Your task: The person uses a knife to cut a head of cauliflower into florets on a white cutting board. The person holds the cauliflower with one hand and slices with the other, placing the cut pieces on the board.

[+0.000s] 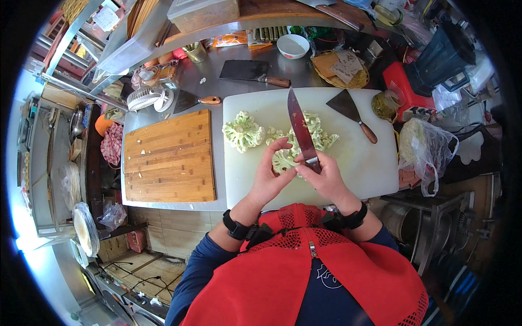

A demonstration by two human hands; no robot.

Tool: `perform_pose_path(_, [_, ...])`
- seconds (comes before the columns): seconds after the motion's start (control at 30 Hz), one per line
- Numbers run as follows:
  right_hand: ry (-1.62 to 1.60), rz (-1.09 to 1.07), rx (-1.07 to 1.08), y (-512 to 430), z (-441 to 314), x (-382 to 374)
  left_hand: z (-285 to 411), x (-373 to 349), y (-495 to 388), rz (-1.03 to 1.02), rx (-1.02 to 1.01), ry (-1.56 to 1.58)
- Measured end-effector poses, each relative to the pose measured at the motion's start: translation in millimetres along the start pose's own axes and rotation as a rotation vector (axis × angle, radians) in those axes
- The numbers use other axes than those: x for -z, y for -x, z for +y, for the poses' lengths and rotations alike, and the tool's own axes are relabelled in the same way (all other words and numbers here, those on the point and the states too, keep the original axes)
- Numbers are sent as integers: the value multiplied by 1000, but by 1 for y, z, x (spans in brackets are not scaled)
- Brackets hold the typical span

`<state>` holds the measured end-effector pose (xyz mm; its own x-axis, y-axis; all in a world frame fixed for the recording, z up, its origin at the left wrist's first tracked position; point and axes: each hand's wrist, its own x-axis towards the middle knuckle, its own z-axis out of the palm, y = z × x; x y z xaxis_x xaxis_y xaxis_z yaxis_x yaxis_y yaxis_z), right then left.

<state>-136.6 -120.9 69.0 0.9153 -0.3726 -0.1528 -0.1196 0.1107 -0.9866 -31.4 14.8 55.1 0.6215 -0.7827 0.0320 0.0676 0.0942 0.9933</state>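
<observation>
My right hand (pixel 326 173) grips a kitchen knife (pixel 301 126) near the base of its blade, and the blade points away from me. My left hand (pixel 273 173) curves its fingers and thumb around a cauliflower floret (pixel 282 160); its thumb meets my right thumb. Part of the floret is hidden by the fingers. Beneath and beyond the knife, cut cauliflower florets (pixel 326 138) lie in a loose pile on the white cutting board (pixel 359 175). A larger cauliflower piece (pixel 243 132) rests at the board's left side.
To the left lies a wooden cutting board (pixel 171 159) with small scraps. A scraper (pixel 350 112) is on the white board's right. Behind are a cleaver (pixel 244 70), a second scraper (pixel 187 101), a white bowl (pixel 293 45) and a small fan (pixel 144 98). A red blender (pixel 408 89) stands right.
</observation>
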Motion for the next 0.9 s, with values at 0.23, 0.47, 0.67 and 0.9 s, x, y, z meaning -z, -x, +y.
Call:
perform_pose_path(0.23, [229,-33,-109,-5,0,4,-13,3,-3,9,-204,-393])
perform_pose_path(0.47, [259,-51,-123,-10,8,10,-20,-2,1,51,-139,-412])
perform_pose_path(0.67, [153,-70,-227,-14,11,14,-15,-8,-1,57,-192,-558])
perform_pose_path(0.9, [-8,-55,-337,-13,15,18,-21,-8,-1,36,-82,-548])
